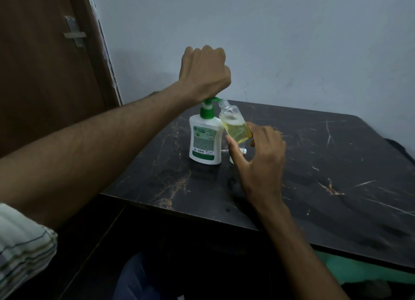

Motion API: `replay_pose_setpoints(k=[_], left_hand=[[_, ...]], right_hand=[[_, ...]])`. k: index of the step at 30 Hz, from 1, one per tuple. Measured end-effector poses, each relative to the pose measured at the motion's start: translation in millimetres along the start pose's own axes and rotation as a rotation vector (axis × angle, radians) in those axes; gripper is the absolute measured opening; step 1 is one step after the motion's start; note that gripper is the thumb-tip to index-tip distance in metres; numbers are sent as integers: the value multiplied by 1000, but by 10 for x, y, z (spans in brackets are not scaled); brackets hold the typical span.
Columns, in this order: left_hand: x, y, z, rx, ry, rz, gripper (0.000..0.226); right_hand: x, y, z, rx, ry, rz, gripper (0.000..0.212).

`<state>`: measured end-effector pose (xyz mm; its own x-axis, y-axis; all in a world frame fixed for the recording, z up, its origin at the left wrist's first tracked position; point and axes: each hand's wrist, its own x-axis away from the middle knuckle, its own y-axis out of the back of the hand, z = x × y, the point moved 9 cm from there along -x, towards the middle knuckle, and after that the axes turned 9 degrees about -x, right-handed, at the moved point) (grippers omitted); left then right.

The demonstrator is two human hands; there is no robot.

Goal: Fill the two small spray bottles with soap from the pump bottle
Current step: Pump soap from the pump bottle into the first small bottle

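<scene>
Left hand (205, 71) fisted, arm stretched forward, wrist bent down; right hand (258, 156) lower, thumb and fingers curled in a pinch.

We identify a domestic room: a dark marble-patterned table (314, 165) occupies the centre and right, a brown wooden door (45, 75) with metal latch (74, 33) stands upper left, beside a plain painted wall (269, 41).

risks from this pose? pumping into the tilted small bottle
1. The small spray bottle is held tilted by the right hand, its narrow neck at the green nozzle of the pump bottle; a slight misalignment could likely send soap onto the table.
2. It already looks more than half full; more strokes while tilted may overflow.
3. The left hand presses the pump head with nothing steadying the base, so the pump bottle could tip.
</scene>
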<state>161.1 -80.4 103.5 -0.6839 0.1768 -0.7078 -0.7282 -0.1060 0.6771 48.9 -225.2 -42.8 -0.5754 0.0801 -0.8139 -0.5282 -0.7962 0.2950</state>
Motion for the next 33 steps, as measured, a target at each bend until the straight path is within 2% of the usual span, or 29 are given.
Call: replay_pose_setpoints(k=[7,33], left_hand=[[-37,78,-11,-27,-31,-5,30],[25,-30,57,51,51,40,30]], right_hand=[[13,-5,-3,6,-3,6,52],[25,6,-32,6,-14,8,52]])
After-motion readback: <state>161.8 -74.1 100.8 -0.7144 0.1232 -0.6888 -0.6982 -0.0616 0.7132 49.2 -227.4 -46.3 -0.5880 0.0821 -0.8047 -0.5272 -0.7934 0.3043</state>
